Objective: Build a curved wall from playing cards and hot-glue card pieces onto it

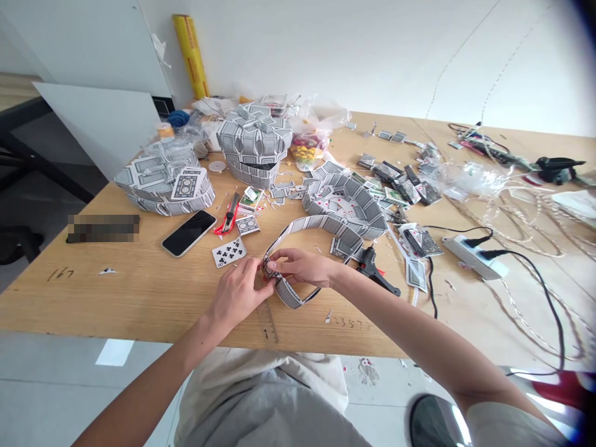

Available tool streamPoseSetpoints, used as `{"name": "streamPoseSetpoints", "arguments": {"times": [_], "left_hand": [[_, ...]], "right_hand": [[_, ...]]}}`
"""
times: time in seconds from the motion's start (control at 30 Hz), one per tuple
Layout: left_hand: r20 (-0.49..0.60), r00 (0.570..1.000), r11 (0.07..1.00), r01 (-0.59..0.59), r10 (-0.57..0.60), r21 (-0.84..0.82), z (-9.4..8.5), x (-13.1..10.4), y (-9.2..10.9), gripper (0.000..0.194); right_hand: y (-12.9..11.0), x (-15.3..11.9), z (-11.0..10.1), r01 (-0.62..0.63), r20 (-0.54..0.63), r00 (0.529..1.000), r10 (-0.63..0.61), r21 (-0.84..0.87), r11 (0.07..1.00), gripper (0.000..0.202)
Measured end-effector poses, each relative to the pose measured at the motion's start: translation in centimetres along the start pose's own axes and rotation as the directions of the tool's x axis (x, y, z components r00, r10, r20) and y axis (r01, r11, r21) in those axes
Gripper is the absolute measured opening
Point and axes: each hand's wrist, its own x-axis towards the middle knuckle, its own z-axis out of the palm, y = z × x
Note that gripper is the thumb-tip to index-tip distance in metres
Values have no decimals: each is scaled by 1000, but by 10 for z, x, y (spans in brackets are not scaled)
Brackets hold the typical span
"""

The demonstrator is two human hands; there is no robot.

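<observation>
My left hand (241, 284) pinches the near left part of a looped strip of joined playing cards (321, 223). From inside the loop, my right hand (302, 267) grips the same spot, its fingers closed on the band. The strip stands on edge and curves round on the wooden table. Left of it lies an eight of clubs card (229, 252). A black glue gun (376, 273) rests beside the loop, right of my right hand. Beneath my left hand is a clear ruler (267, 324). Fingers partly hide the gripped part of the strip.
Behind the loop stand an open card box (344, 205), a lidded card box (254, 143) and another card box (162, 180). A phone (189, 233) and a red utility knife (228, 215) lie left. A power strip (475, 256) with cords sits right.
</observation>
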Motion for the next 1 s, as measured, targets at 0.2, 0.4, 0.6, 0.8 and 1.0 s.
{"name": "streamPoseSetpoints", "arguments": {"times": [0.2, 0.4, 0.6, 0.8, 1.0], "left_hand": [[-138, 990, 995, 16, -29, -93, -2, -4, 7, 45], [-243, 968, 996, -74, 61, -43, 1, -11, 15, 43], [-268, 962, 990, -93, 61, -108, 1, -13, 16, 39], [-321, 945, 983, -109, 56, -150, 1, -15, 18, 38], [-306, 950, 981, -117, 66, -153, 0, -18, 21, 36]], "right_hand": [[3, -2, -5, 27, 16, 999, -27, 26, 999, 59], [8, -4, -12, 58, 156, 985, -69, 77, 995, 57], [9, -7, -17, 126, 243, 962, -129, 29, 992, 51], [6, -13, -14, 157, 249, 957, -151, -3, 988, 53], [6, -15, -12, 167, 284, 945, -160, 2, 986, 51]]}}
